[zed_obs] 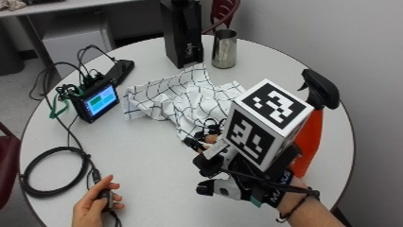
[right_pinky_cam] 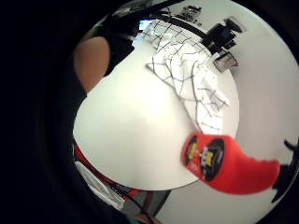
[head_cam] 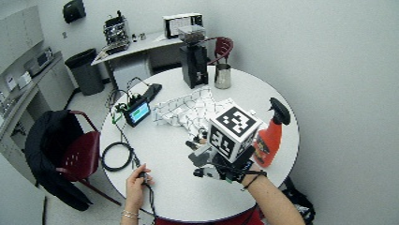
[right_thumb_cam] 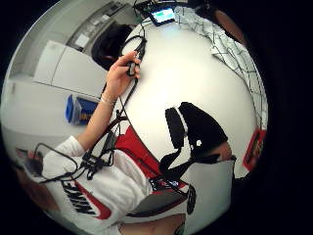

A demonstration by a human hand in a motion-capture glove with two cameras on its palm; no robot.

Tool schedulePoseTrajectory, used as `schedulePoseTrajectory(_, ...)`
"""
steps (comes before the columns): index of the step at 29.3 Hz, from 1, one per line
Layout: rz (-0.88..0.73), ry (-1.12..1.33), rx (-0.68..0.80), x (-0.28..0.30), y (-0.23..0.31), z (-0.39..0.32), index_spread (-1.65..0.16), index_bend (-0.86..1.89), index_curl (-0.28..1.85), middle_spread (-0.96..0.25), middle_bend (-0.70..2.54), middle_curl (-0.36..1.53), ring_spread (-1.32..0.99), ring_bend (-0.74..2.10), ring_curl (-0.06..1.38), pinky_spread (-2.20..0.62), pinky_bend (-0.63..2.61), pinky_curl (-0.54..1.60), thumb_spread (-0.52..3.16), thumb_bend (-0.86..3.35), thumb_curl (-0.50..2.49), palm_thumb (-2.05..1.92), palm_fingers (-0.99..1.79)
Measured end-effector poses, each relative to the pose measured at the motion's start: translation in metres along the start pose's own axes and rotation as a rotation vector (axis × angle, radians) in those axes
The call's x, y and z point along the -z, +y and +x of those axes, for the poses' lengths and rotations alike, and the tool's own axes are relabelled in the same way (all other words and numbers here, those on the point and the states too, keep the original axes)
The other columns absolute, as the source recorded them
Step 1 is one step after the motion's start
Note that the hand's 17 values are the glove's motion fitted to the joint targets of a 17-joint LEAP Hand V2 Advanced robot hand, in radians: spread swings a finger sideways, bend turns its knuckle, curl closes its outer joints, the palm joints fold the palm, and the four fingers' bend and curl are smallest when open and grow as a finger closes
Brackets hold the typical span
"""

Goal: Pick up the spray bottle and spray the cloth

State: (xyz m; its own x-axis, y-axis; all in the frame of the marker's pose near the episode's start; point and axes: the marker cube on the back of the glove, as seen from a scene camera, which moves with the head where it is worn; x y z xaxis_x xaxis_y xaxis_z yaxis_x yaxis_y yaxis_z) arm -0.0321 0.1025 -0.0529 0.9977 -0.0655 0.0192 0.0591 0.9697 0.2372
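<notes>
Near table's right edge, spray bottle upright, cloth mid-table

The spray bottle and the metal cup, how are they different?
The spray bottle is orange-red with a black trigger top; the metal cup is shiny silver and open on top. The spray bottle stands near the gloved right hand, at the table's edge by the wall; the metal cup stands at the far side, beyond the checked cloth. Both stand upright, and no hand touches them.
</notes>
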Motion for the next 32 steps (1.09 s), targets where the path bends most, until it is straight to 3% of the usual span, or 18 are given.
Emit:
schedulePoseTrajectory(14,0.381,-0.189,0.082,0.058,0.047,-0.006,-0.39,0.15,0.24,-0.05,0.3,0.31,0.04,0.29,0.25,0.24,0.31,0.29,1.19,0.14,0.28,0.64,0.52)
schedulePoseTrajectory(22,0.663,-0.337,-0.246,0.058,0.095,0.084,-0.37,0.14,0.25,-0.07,0.38,0.35,-0.01,0.37,0.28,0.23,0.2,0.27,1.18,0.09,0.29,0.64,0.76)
schedulePoseTrajectory(28,0.561,-0.665,-0.428,-0.012,0.071,0.138,-0.35,0.15,0.27,-0.07,0.35,0.35,-0.02,0.37,0.31,0.22,0.19,0.29,1.16,0.06,0.3,0.66,0.8)
schedulePoseTrajectory(32,0.495,-0.871,-0.387,-0.052,0.041,0.142,-0.33,0.13,0.27,-0.07,0.34,0.36,-0.03,0.37,0.32,0.23,0.2,0.3,1.13,0.02,0.3,0.65,0.81)
